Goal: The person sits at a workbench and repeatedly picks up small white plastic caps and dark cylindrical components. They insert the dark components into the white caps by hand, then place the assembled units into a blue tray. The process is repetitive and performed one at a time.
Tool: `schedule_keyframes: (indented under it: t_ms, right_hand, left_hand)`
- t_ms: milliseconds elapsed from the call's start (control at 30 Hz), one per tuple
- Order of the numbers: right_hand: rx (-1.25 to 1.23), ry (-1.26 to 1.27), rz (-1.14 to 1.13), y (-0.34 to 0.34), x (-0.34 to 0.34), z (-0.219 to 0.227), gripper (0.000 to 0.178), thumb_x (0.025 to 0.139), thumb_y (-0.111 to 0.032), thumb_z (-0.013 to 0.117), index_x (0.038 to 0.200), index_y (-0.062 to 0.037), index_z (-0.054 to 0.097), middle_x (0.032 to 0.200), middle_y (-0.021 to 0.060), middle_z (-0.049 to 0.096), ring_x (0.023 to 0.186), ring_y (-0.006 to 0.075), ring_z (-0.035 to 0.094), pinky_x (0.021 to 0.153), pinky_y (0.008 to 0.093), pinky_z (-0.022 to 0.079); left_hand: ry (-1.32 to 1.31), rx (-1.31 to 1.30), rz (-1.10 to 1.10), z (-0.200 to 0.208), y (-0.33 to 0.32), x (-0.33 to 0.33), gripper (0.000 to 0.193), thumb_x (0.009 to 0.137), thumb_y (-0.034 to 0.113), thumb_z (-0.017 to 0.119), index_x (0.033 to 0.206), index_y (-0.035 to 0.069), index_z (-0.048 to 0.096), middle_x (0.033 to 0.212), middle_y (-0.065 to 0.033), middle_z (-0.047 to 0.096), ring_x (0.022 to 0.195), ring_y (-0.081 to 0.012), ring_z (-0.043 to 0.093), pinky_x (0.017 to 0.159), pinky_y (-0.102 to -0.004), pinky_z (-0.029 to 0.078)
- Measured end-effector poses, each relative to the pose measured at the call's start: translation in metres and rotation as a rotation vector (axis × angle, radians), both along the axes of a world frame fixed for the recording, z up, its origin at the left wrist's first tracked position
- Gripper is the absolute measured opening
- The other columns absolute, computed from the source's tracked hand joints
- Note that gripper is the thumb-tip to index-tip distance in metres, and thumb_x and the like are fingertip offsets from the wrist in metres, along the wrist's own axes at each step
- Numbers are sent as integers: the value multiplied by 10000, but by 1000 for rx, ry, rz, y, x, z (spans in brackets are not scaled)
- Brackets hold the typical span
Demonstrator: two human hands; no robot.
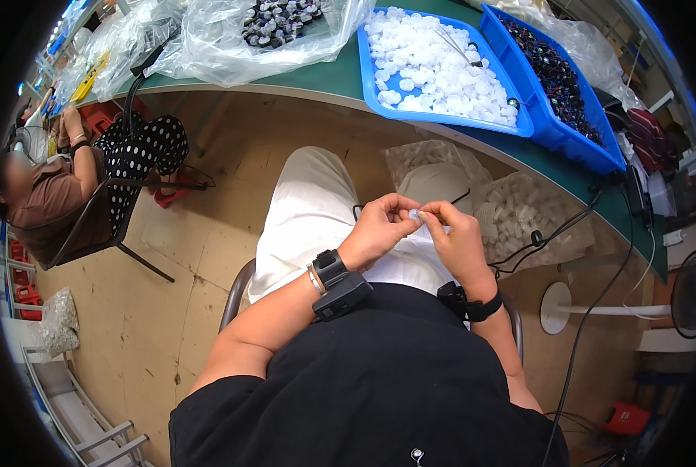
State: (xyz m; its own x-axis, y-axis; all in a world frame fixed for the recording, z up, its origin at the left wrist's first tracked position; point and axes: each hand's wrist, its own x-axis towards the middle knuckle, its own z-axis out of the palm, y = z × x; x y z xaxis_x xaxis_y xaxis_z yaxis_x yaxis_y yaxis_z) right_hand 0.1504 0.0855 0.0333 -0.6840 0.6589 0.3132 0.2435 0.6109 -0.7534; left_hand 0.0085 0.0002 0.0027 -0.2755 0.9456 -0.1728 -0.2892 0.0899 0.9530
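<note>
Over my lap, both hands meet at a small translucent white plastic piece (415,213). My left hand (376,230) pinches it between thumb and fingertips. From the other side, my right hand (458,237) closes thumb and forefinger on the same piece. The fingers cover much of it, so its exact kind cannot be made out. Beyond my knees, a shallow blue tray (450,119) on the table holds a heap of small white translucent caps (429,66), with a thin metal tool lying on them.
A deeper blue bin (546,109) of small dark parts adjoins the tray on the green table (317,78). Clear bags (208,58) lie further left. Below the table are bags of white pieces (519,210) and loose black cables (538,240). A seated person (60,187) works at left.
</note>
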Motion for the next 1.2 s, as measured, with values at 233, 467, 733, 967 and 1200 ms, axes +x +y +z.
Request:
schedule_keyframes:
  t_ms: [233,467,733,967,1200]
  right_hand:
    - [75,-19,-12,-2,-1,3,82,868,-85,627,896,-9,636,784,169,663,698,327,651,603,372,499]
    - [-4,-37,2,-3,0,8,99,865,-96,631,912,-10,648,789,174,664,700,325,653,611,366,501]
    - [92,-70,-13,-2,0,4,104,861,-104,639,915,-17,660,762,169,662,675,323,652,591,366,497]
    - [-25,-61,28,1,3,7,129,861,-117,649,932,-10,669,760,180,661,658,310,652,590,357,496]
    - [-11,-78,23,3,2,5,130,861,-119,651,932,-12,671,759,180,662,656,309,652,588,357,494]
  left_hand:
    - [6,21,26,-2,1,0,259,848,52,680,1084,-12,593,910,-12,607,791,-51,562,729,-204,475]
    - [28,26,52,-3,1,0,259,838,29,682,1079,-9,595,863,18,557,742,-40,526,704,-187,464]
    - [50,27,31,-5,1,0,255,835,35,688,1068,-10,596,841,29,537,732,-32,511,689,-181,461]
    - [43,40,33,-3,2,-2,258,836,32,684,1073,-9,592,837,31,537,738,-29,516,688,-178,462]
    - [75,29,14,-1,2,-1,251,833,34,685,1064,-3,593,831,34,531,730,-24,512,678,-176,456]
